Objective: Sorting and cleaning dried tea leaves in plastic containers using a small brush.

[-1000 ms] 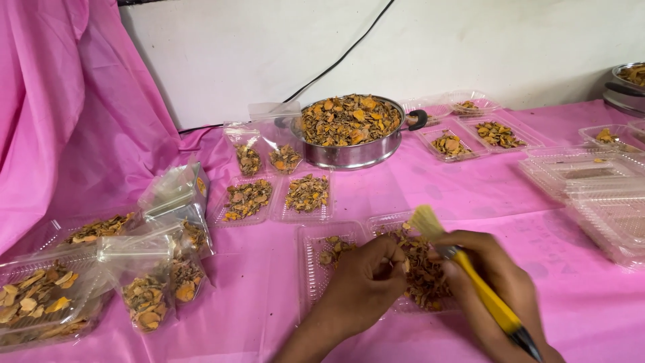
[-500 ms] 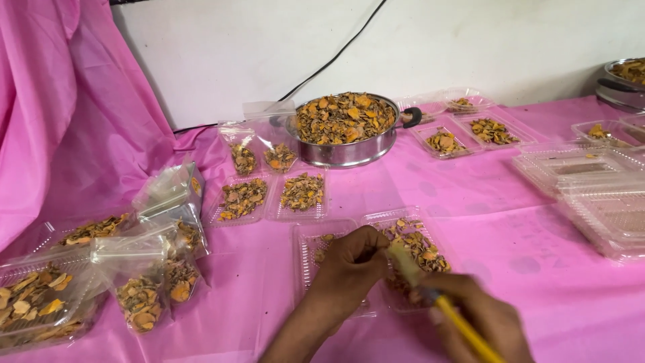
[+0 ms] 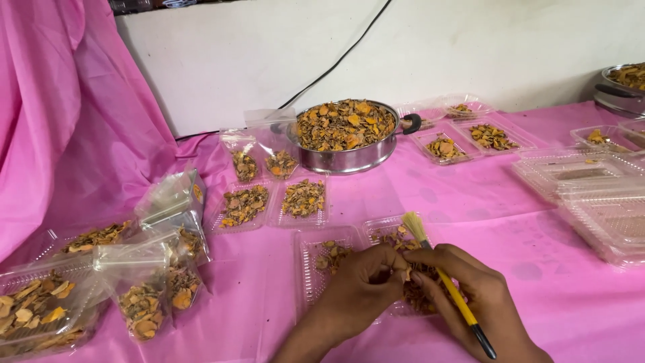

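Counter (image 3: 524, 222): covered in a pink cloth, with a matching pink drape hanging at the left and a white wall behind.

Steel pan (image 3: 346, 138): round, heaped with dried orange-brown slices, standing at the rear centre of the counter.

Stack of empty clear lidded trays (image 3: 591, 195): at the right edge, well apart from the hands.

Clear bags and trays of the same slices (image 3: 144, 296): clustered at the left near edge. Two small filled trays (image 3: 272, 202) sit between the pan and the hands; three more lie to the right of the pan. No label can be made out on any package.

Open clear hinged tray (image 3: 319, 269): directly under the hands, holding a scatter of slices in both halves.

Right hand (image 3: 470, 296): its grip is closed around a yellow-handled brush (image 3: 449, 286). The brush's long axis runs diagonally, pale bristles up and away to the left, dark butt end toward the person at lower right.

Left hand (image 3: 363, 286): fingertips pinched together on what appears to be one small slice; the piece itself is too hidden to confirm. It meets the right hand's fingertips just below the bristles, over the tray's right half, so the pinched piece lies immediately left of the brush-holding grip.
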